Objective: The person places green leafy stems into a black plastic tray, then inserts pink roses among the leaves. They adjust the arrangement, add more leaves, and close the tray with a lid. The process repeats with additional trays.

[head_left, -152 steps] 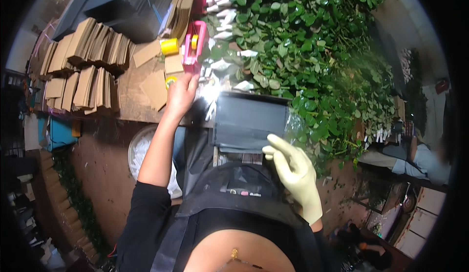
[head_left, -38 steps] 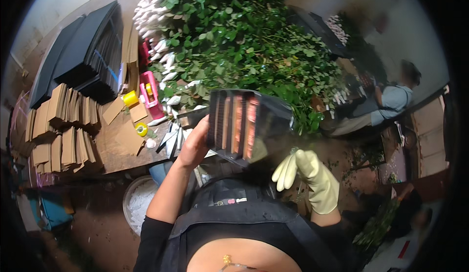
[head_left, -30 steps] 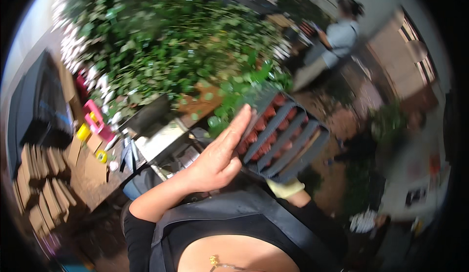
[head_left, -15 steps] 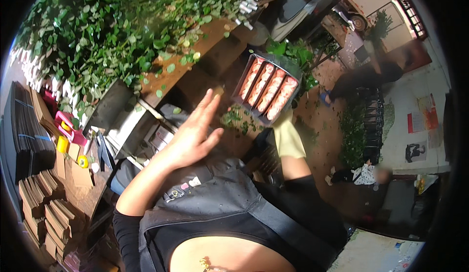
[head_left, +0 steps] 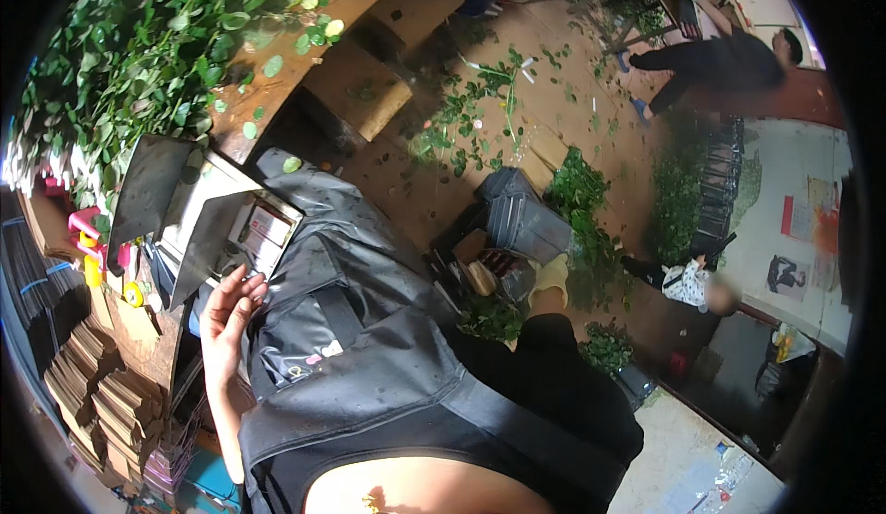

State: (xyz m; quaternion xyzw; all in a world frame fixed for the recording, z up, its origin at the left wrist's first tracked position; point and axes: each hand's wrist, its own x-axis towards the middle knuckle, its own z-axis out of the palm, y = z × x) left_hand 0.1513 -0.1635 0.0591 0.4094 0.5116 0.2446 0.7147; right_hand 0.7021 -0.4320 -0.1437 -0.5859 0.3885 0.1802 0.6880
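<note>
My bare left hand (head_left: 231, 316) is raised beside a metal box (head_left: 221, 228) with an open flap at the table edge. Its fingers are loosely bent and apart, with nothing between them. Low on the right, my right hand (head_left: 550, 281) wears a pale yellow glove. It lies against the edge of a dark grey wrapped bundle (head_left: 526, 223), whose flower heads do not show from here. Green leaves (head_left: 580, 186) spread just beyond that bundle. The gloved fingers are mostly hidden, so their grip is unclear. More dark packs (head_left: 480, 269) stand close by the glove.
A wooden table (head_left: 249, 80) on the left bears a large heap of leafy stems (head_left: 120, 62). Stacked cardboard pieces (head_left: 92, 394) and a pink tape dispenser (head_left: 88, 228) are below it. Fallen leaves litter the floor (head_left: 434, 191). Two people (head_left: 720, 62) are at the right.
My right hand has gone down toward the floor; the pack of pink-and-white roses it held up no longer shows its flower faces. My left hand has drawn back left, its fingers now bent.
</note>
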